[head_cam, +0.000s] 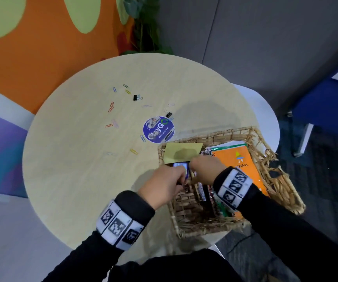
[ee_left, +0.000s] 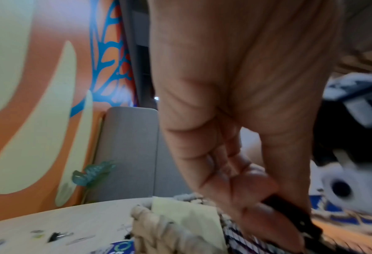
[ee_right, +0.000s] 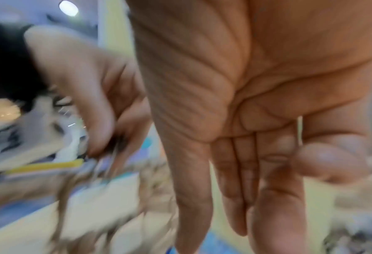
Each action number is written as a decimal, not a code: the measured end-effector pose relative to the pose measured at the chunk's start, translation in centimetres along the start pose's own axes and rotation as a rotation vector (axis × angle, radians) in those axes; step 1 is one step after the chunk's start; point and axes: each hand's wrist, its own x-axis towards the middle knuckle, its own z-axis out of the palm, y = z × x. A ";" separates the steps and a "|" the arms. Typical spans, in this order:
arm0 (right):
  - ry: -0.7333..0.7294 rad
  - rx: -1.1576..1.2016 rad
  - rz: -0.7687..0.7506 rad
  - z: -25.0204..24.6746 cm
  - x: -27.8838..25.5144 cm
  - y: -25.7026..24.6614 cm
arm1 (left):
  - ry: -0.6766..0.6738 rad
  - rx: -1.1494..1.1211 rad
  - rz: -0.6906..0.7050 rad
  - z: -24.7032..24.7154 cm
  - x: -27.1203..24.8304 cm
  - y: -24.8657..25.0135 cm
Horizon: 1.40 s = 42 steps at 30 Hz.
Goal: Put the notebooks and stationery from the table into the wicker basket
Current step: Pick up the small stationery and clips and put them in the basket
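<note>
Hands (head_cam: 186,176) over wicker basket (head_cam: 265,139) holding orange notebook (head_cam: 239,159).

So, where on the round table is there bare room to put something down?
The near-left part of the round pale wooden table, between the left hand and the table edge, is bare. So is the far rim beyond the coloured paper clips. It is crowded around the round blue sticker, and inside the wicker basket, where both hands work.

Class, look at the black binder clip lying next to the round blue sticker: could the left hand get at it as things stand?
Probably yes. Bare table lies between the left hand and the clip, but its fingers grip something dark.
</note>
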 end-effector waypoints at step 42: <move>0.362 0.740 0.215 -12.1 14.3 -8.8 | -0.097 0.132 -0.170 -2.6 8.1 -20.3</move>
